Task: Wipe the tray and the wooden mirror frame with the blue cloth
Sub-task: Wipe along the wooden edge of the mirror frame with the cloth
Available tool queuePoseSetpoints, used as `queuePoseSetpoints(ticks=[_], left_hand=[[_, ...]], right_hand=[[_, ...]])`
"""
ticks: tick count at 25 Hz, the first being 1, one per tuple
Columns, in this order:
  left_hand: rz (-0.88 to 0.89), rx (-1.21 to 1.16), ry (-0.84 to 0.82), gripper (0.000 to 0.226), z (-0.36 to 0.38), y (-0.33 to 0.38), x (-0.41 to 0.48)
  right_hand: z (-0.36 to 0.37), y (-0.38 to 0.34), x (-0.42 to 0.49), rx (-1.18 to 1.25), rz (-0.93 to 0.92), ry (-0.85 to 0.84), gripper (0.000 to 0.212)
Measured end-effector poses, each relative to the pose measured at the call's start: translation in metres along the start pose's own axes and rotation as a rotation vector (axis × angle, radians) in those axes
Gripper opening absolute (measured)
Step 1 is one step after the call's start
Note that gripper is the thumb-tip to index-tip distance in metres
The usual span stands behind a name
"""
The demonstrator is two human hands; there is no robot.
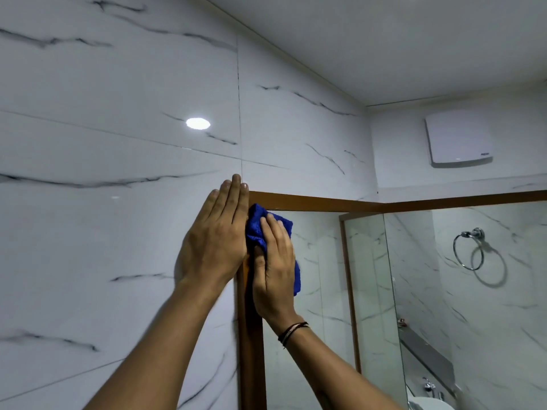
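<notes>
The wooden mirror frame (325,202) runs brown along the mirror's top and down its left side. My right hand (275,273) presses the blue cloth (257,224) flat against the frame's upper left corner, fingers spread over the cloth. My left hand (216,241) lies flat and open on the marble wall, just left of the frame's corner, fingertips pointing up. The cloth hangs partly over the mirror glass. No tray is in view.
White marble wall tiles (118,143) fill the left. The mirror (444,291) reflects a chrome towel ring (469,248), a glass partition and a shelf. A white vent box (458,142) sits high on the right wall, under the ceiling.
</notes>
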State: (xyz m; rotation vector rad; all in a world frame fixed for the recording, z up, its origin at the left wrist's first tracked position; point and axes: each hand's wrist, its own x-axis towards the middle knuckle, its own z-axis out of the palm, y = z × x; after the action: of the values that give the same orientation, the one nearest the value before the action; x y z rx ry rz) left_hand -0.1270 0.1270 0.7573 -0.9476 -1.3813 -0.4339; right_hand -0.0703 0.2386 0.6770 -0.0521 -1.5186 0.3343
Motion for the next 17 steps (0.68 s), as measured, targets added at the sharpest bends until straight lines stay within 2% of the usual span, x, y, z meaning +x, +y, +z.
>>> queuePoseSetpoints(ticks=[2, 6, 9, 11, 12, 14, 17], left_hand=[[0.005, -0.006, 0.021, 0.063, 0.003, 0.000, 0.001], [-0.012, -0.042, 0.052, 0.061, -0.002, 0.000, 0.000], [-0.019, -0.076, 0.015, 0.061, -0.008, 0.002, 0.000], [-0.006, -0.057, -0.011, 0.062, -0.009, 0.002, 0.000], [0.002, -0.044, -0.016, 0.065, -0.008, 0.001, -0.001], [0.006, -0.026, 0.003, 0.067, -0.005, 0.000, 0.000], [-0.011, -0.048, 0.004, 0.068, -0.003, -0.001, 0.003]], right_hand=[[0.002, -0.001, 0.010, 0.067, 0.140, 0.104, 0.058], [-0.005, 0.005, 0.085, 0.160, 0.627, 0.428, 0.053], [-0.025, 0.019, 0.114, 0.154, 0.841, 0.497, 0.054], [-0.020, 0.005, 0.104, 0.204, 0.826, 0.471, 0.054], [-0.011, -0.005, 0.091, 0.245, 0.756, 0.446, 0.053], [0.005, -0.021, 0.057, 0.295, 0.504, 0.357, 0.052], [0.004, -0.019, 0.008, 0.226, 0.165, 0.108, 0.054]])
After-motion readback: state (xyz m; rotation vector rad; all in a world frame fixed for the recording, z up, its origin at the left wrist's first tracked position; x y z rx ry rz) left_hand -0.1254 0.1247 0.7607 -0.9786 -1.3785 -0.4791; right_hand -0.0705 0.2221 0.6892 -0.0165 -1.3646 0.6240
